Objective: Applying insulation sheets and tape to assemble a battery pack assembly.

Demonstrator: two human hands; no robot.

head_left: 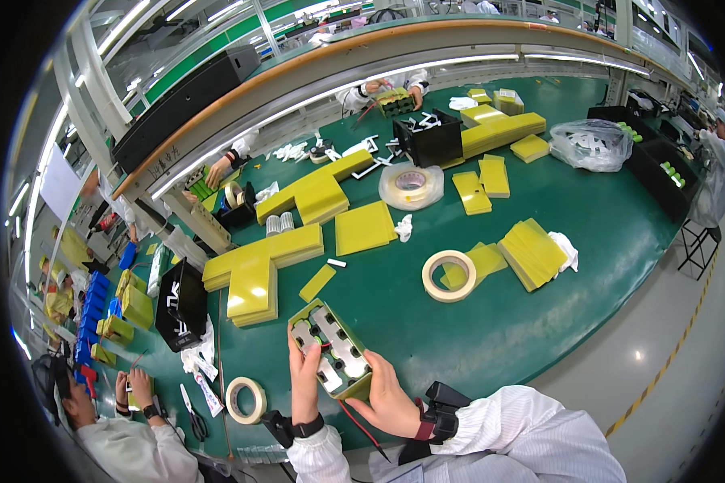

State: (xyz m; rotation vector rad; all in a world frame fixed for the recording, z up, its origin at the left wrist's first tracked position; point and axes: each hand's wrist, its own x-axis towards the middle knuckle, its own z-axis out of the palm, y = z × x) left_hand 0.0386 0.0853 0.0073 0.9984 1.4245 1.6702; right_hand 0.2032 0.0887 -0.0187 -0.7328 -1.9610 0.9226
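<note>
A battery pack (340, 346) with a yellow-green casing is held up over the near edge of the green table, tilted toward me. White-grey pads and black round spots show on its open face. My left hand (304, 382) is closed along its left side, thumb near the front. On the lower right side my right hand (388, 396) grips the casing with its fingers wrapped round the edge. A red wire (361, 428) hangs below the pack between my wrists. Just beyond the pack lies a small yellow strip (317, 283).
Yellow sheet stacks (252, 286) and a masking tape roll (449, 296) lie farther across the table. Left of me are another tape roll (231, 402), scissors (195, 420) and a black bin (179, 306). A co-worker (125, 447) sits at left; others' hands work across the table.
</note>
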